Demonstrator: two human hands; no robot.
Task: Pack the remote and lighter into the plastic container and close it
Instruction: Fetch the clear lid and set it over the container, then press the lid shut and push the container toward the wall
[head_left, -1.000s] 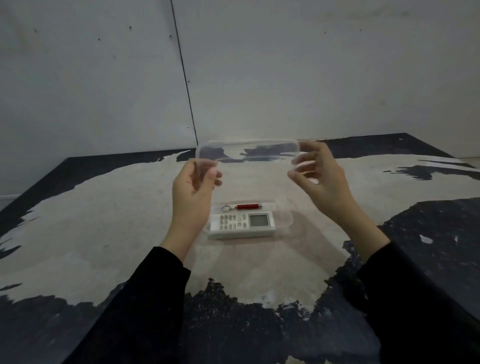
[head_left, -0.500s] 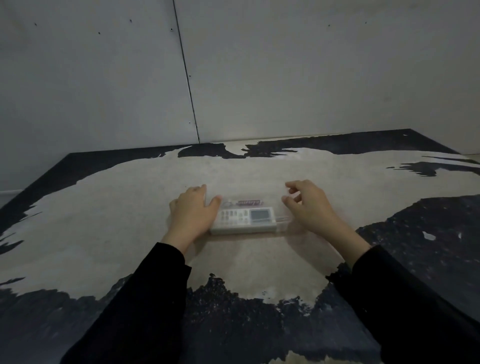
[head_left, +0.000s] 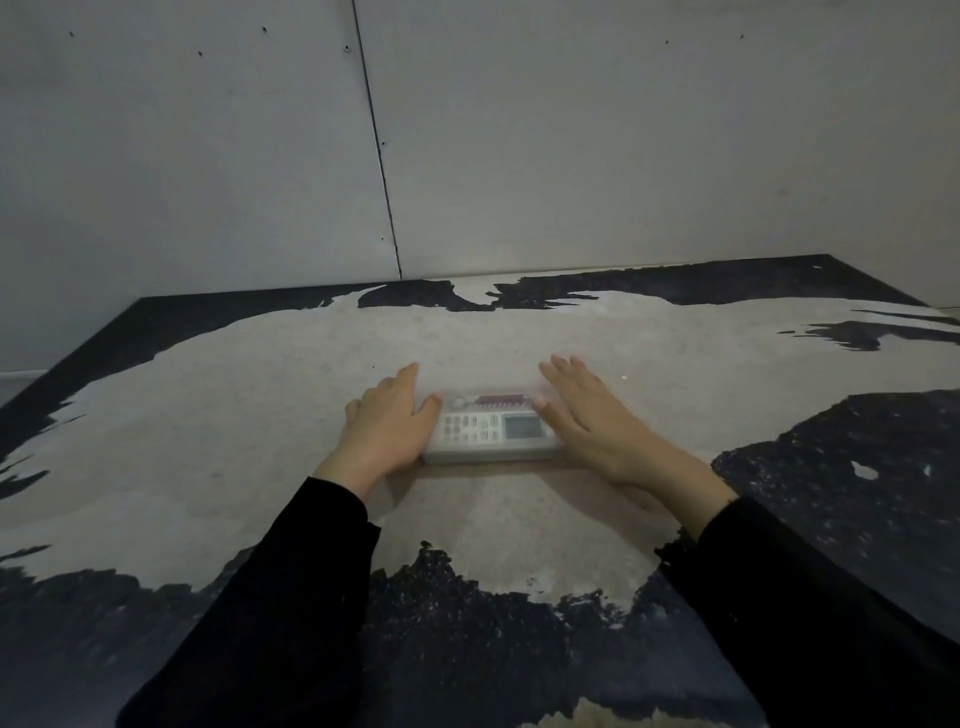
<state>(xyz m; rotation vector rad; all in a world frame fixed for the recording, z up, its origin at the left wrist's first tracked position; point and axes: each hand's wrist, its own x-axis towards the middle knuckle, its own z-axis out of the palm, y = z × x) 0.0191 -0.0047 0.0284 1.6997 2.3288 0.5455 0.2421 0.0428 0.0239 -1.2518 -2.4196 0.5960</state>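
A clear plastic container (head_left: 488, 456) lies on the worn table with its clear lid on top. Through the lid I see the white remote (head_left: 491, 428) with its grey screen to the right, and behind it the red lighter (head_left: 501, 399) with a key ring. My left hand (head_left: 387, 423) lies flat over the container's left end, fingers spread, thumb on the lid. My right hand (head_left: 582, 413) lies flat over the right end, thumb touching the lid near the lighter. The container's two ends are hidden under my palms.
The table (head_left: 260, 415) has a beige worn middle and dark patches at its edges. A grey panelled wall (head_left: 571, 156) stands right behind the table's far edge. Black sleeves cover both forearms.
A second ago both hands held the clear lid in the air above the container. They lowered it onto the container, and now the fingers have flattened out over both ends.
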